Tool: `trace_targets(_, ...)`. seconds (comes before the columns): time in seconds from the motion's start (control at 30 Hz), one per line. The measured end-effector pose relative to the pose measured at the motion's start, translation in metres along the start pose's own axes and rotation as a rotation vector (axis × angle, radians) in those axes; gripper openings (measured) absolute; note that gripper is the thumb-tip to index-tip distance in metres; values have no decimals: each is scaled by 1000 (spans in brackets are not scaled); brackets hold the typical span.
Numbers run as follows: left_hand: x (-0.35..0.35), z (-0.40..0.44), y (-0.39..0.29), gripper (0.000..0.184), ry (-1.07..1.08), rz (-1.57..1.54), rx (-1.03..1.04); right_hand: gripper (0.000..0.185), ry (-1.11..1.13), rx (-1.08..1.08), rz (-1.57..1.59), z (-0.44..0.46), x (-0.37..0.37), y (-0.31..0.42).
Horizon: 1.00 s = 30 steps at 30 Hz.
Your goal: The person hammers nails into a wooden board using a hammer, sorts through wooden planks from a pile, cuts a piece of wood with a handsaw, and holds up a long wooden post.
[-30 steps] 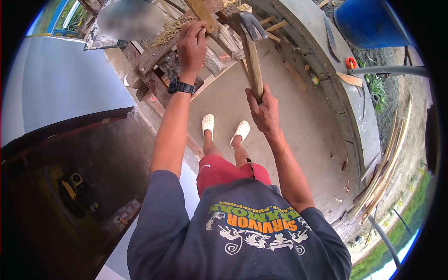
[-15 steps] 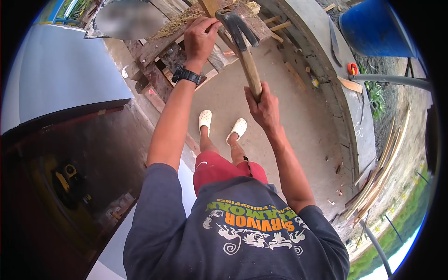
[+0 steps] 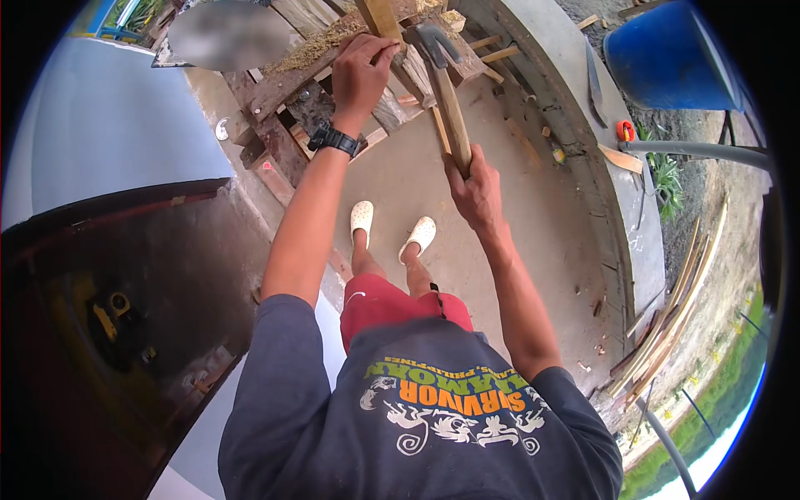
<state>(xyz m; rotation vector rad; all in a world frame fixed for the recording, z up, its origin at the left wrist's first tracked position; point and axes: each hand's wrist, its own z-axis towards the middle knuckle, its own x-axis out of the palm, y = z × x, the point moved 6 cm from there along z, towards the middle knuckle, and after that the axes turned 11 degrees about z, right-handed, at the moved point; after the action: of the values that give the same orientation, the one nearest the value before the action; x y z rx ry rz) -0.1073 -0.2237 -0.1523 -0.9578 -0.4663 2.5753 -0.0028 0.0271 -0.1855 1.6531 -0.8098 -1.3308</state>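
Observation:
My right hand [image 3: 477, 190] is wrapped round the lower end of a claw hammer's wooden handle. The dark metal head of the hammer [image 3: 451, 112] is over the workbench, just right of my left fingertips. My left hand [image 3: 362, 73] has thumb and forefinger pinched together beside an upright wooden piece [image 3: 382, 18]. Whatever the pinch holds, if anything, is too small to make out. Under that hand lie rough boards of the wooden bench [image 3: 287, 82], strewn with sawdust [image 3: 312, 46].
A low concrete ledge [image 3: 575, 108] curves along the right, with a saw-like blade [image 3: 595, 87] and an orange tape measure [image 3: 625, 131] on it. Beyond are a blue drum [image 3: 667, 58] and long wooden strips [image 3: 675, 317]. A dark opening [image 3: 108, 317] lies at lower left.
The hammer head has shifted right, away from my left fingertips, exposing more of the wood there. My left hand stays pinched in nearly the same place.

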Motion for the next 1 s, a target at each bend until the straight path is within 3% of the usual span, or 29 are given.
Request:
trace_targets(0.03, -5, 6, 5, 7, -16, 12, 2, 30, -21, -39, 13, 4, -1, 0)
trace_targets(0.07, -14, 0, 7, 13, 24, -41, -82, 31, -7, 114, 35, 1, -4, 0)
trace_targets(0.1, -18, -1, 11, 18, 56, -96, -158, 31, -2, 122, 33, -3, -5, 0)
trace_targets(0.13, -20, 2, 22, 35, -37, -188, -247, 31, -6, 95, 50, -2, -6, 2)
trace_targets(0.3, -9, 59, 36, 36, 133, -158, -353, 30, 17, 62, 76, -14, -8, 22)
trace_targets(0.37, -4, 69, 36, 37, 166, -166, -345, 29, -25, -107, 75, -16, -9, 35)
trace_targets(0.5, 0, 71, 39, 39, 166, -172, -321, 29, -75, -243, 146, -3, 1, 12)
trace_targets(0.57, 0, 71, 36, 39, 166, -177, -317, 29, 45, 4, 0, 15, 12, -2)
trace_targets(0.7, -2, 70, 37, 41, 161, -180, -305, 27, 16, 58, 106, 10, -1, 31)
trace_targets(0.77, -1, 72, 36, 42, 161, -181, -304, 27, -15, -33, 131, -4, -5, 24)
trace_targets(0.87, -2, 73, 36, 43, 162, -186, -304, 28, -136, -434, 174, -18, -8, 26)
trace_targets(0.9, -1, 74, 36, 43, 163, -184, -304, 28, -138, -435, 174, -10, -5, 19)
trace_targets(0.97, -2, 73, 34, 44, 160, -186, -305, 29, 52, 34, 0, 16, 12, -8)
trace_targets(1.0, -2, 73, 31, 44, 162, -188, -296, 30, 9, -2, 46, 20, 8, -1)
